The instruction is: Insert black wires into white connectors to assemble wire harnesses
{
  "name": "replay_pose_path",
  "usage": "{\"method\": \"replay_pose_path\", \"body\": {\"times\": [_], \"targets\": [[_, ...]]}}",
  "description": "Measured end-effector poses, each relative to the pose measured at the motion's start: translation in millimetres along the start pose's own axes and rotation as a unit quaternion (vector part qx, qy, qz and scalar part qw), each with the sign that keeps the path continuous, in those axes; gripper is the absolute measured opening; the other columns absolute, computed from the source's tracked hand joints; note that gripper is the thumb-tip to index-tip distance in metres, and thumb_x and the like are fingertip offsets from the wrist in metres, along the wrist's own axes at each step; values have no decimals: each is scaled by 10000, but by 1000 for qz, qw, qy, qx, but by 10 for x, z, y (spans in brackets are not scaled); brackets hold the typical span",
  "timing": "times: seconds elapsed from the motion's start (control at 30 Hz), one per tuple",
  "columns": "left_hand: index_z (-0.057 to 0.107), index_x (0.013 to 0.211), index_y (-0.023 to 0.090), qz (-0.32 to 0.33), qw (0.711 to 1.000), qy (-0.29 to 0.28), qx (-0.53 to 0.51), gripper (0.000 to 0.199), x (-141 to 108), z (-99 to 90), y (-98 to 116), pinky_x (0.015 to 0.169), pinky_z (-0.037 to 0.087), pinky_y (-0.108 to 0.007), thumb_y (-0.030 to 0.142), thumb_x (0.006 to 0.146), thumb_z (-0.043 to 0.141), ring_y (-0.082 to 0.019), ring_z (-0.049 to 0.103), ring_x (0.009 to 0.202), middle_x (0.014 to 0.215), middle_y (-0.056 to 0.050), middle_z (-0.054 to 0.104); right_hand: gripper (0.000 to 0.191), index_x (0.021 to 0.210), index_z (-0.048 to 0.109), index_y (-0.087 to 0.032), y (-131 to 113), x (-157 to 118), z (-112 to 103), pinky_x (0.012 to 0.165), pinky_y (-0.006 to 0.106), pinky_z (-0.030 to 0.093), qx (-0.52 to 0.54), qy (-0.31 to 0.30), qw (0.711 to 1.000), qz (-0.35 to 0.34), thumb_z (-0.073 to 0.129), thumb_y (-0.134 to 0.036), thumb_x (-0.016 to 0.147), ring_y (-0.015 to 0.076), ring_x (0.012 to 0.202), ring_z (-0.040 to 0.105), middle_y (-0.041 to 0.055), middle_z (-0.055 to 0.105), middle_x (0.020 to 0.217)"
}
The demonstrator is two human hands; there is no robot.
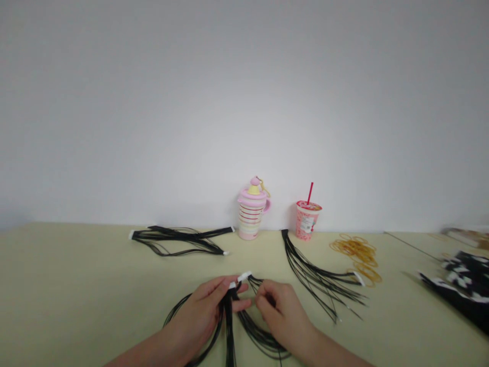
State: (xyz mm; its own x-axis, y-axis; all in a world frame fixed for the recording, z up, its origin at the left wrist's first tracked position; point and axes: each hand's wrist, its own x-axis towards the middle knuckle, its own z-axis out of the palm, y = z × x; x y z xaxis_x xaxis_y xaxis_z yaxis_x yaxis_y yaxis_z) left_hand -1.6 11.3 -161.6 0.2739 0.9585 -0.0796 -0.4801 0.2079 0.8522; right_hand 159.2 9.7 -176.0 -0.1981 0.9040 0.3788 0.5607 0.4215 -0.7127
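Near the front middle of the table, my left hand (pixel 206 311) is closed around a black wire harness (pixel 229 326). One of its white connectors (pixel 232 286) shows at my left thumb tip, and a second white connector (pixel 245 276) sits just beyond my left fingers. My right hand (pixel 280 311) pinches thin black wires (pixel 255 282) that run from the second connector. The harness's other wires loop down below both hands and leave the bottom of the picture. Exactly which wires lie between my right fingertips is hidden.
Behind the hands lie two more black wire harnesses (pixel 183 236) (pixel 317 270), left and right. A striped pink-lidded mug (pixel 250 216) and a pink cup with a straw (pixel 305 221) stand against the wall. Yellow rubber bands (pixel 355 250) and piled black harnesses (pixel 466 275) are at right.
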Motion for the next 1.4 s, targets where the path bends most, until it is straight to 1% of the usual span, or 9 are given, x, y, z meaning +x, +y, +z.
{"method": "replay_pose_path", "body": {"times": [0.3, 0.5, 0.67, 0.77, 0.83, 0.93, 1.0, 1.2, 1.4], "targets": [[663, 845, 186, 5, 998, 16, 62, 176, 72, -135, -117, 876, 463, -374, 300, 738, 583, -256, 608, 959, 964, -59, 685, 189, 588, 498, -143, 74, -15, 37, 502, 177, 271, -23, -4, 1000, -15, 426, -162, 761, 80, 528, 411, -28, 480, 548], [640, 962, 183, 7, 995, -12, 100, 274, 74, -191, -156, 880, 450, -375, 344, 757, 555, -244, 623, 928, 1024, -58, 666, 207, 653, 556, -149, 64, -8, 36, 491, 168, 303, -55, -3, 998, -20, 421, -175, 808, 79, 517, 458, -18, 532, 558], [643, 1011, 212, 21, 979, -27, 202, 343, 7, -118, -79, 867, 454, -361, 415, 762, 521, -242, 631, 904, 1109, -51, 626, 191, 851, 610, -164, -80, -53, -63, 654, 248, 424, -220, -48, 972, -65, 428, -130, 804, 161, 729, 568, 72, 598, 844], [671, 961, 219, 27, 966, -24, 256, 320, -28, -75, -18, 855, 459, -343, 415, 745, 540, -248, 621, 927, 1109, -48, 626, 205, 902, 608, -146, -117, -58, -90, 703, 309, 454, -276, -65, 957, -68, 446, -134, 778, 192, 782, 579, 141, 518, 1082], [678, 942, 221, 21, 966, -37, 253, 306, -23, -85, -5, 856, 458, -342, 411, 746, 539, -246, 611, 946, 1078, -47, 639, 203, 912, 594, -144, -83, -39, -72, 761, 300, 454, -272, -55, 957, -85, 445, -144, 775, 184, 840, 579, 138, 453, 1192], [683, 911, 212, 34, 968, -77, 238, 285, 25, -140, -23, 875, 445, -349, 395, 759, 527, -235, 598, 960, 1021, -50, 657, 183, 892, 571, -155, 5, 6, -20, 760, 228, 446, -227, -46, 965, -122, 431, -129, 776, 148, 839, 573, 84, 535, 1061], [689, 870, 209, 38, 972, -80, 219, 246, 59, -161, -41, 888, 435, -347, 369, 755, 541, -223, 602, 937, 977, -49, 667, 180, 886, 563, -155, 37, 25, 3, 727, 205, 443, -216, -48, 966, -130, 428, -119, 773, 136, 792, 573, 63, 563, 952], [689, 763, 175, 55, 982, -113, 143, 215, 81, -104, -64, 816, 470, -380, 319, 762, 530, -227, 615, 830, 826, -65, 679, 221, 931, 559, -139, -53, -8, -26, 733, 220, 434, -236, -42, 963, -119, 403, -99, 779, 148, 810, 574, 82, 548, 974], [668, 714, 162, 75, 985, -96, 119, 170, 99, -120, -85, 800, 472, -381, 293, 731, 562, -215, 605, 807, 773, -58, 671, 224, 889, 574, -134, -60, 7, -13, 700, 245, 442, -242, -28, 962, -125, 383, -83, 781, 162, 777, 582, 84, 556, 940]]}}
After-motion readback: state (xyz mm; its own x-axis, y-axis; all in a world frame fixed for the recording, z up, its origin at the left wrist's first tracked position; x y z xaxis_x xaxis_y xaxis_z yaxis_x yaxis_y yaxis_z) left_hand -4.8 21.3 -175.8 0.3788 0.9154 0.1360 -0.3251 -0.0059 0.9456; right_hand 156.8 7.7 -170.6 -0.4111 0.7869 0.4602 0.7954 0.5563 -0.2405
